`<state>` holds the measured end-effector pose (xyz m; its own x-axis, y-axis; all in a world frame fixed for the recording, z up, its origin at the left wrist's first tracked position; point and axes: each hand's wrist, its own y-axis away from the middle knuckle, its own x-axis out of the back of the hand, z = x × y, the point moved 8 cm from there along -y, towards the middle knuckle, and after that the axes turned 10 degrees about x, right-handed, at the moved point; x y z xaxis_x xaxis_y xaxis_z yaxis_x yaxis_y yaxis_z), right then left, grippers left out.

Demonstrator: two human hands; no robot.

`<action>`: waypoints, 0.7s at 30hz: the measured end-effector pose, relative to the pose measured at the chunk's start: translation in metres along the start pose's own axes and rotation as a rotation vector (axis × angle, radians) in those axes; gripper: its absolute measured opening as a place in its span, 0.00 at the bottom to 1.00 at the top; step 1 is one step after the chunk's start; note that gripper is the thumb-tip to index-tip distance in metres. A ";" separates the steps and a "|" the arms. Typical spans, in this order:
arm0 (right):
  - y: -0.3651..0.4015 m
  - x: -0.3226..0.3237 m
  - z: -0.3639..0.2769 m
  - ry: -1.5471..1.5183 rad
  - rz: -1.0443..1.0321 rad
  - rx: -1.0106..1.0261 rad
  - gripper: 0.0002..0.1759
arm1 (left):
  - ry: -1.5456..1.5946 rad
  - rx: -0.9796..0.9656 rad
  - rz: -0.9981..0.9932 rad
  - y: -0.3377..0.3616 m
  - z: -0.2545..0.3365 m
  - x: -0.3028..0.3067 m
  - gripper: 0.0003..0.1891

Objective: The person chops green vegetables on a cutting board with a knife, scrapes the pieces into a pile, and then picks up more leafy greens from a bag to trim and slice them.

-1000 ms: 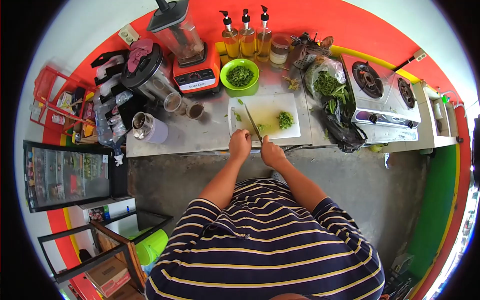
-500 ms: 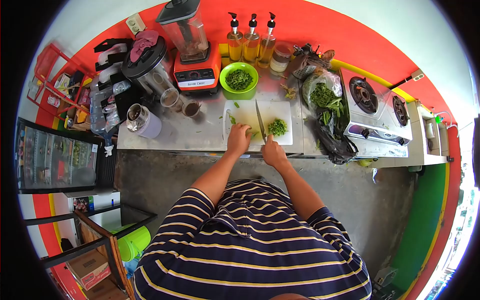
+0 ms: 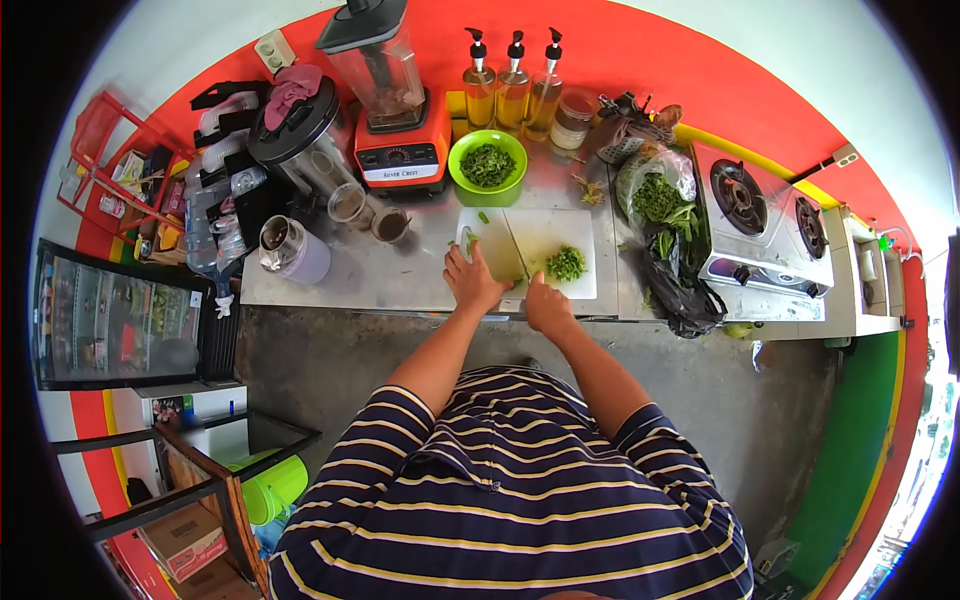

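Grips a knife (image 3: 515, 242) in the right hand (image 3: 548, 303), a little right of the frame's centre, with fingers closed around the handle near the front edge of a white cutting board (image 3: 560, 228). Points the blade up the frame and slightly left, across the middle of the board. Spreads the left hand (image 3: 474, 280) wide over the left part of the board, fingers apart and directed up the frame. Cannot tell of anything pinned beneath the thumb, too small and too covered to make out.

On the board, right of the blade: a heap of chopped greens (image 3: 567, 263). Near the board's upper left corner: a small green piece (image 3: 483, 216). Beneath the board: a metal surface (image 3: 390, 280), stretching across the middle of the frame.

Just above the board: a green bowl (image 3: 512, 185) with cut leaves (image 3: 487, 165) inside. Beside the bowl, to the left: a red blender (image 3: 402, 150). At the top middle: three pump bottles (image 3: 513, 100) in a row, with a jar (image 3: 572, 122) just to the right.

Farther right: a clear plastic bag (image 3: 682, 165) with leafy greens (image 3: 655, 198), a black bag (image 3: 692, 300) at the front edge and, upper right, a two-burner stove (image 3: 778, 222). Left of centre: two cups (image 3: 349, 204) side by side and a lilac-and-silver container (image 3: 310, 258). Upper left: a pink cloth (image 3: 291, 90) on a black lid (image 3: 315, 118).
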<state>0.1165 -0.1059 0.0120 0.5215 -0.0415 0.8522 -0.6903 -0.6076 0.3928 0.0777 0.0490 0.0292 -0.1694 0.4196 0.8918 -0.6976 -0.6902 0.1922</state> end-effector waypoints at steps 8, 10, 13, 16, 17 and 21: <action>0.028 -0.015 -0.001 0.016 -0.076 -0.037 0.23 | 0.020 0.215 -0.201 -0.003 -0.011 -0.006 0.75; 0.028 -0.013 0.000 0.019 -0.029 -0.010 0.25 | -0.010 0.229 -0.227 -0.005 -0.018 -0.012 0.75; 0.007 -0.001 0.003 -0.004 -0.022 0.005 0.25 | -0.011 0.191 -0.248 -0.006 -0.021 -0.024 0.76; 0.001 0.001 0.000 0.022 -0.105 0.026 0.28 | 0.013 0.168 -0.217 -0.008 -0.023 -0.029 0.76; 0.005 0.003 0.000 0.017 -0.095 0.013 0.28 | 0.028 0.171 -0.203 -0.007 -0.025 -0.029 0.76; 0.033 -0.022 -0.007 0.037 -0.113 -0.023 0.21 | 0.051 0.162 -0.179 -0.010 -0.029 -0.030 0.76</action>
<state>0.0786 -0.1190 0.0082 0.5783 0.0561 0.8139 -0.6394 -0.5885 0.4948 0.0694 0.0603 -0.0112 -0.0916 0.5700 0.8165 -0.5997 -0.6861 0.4117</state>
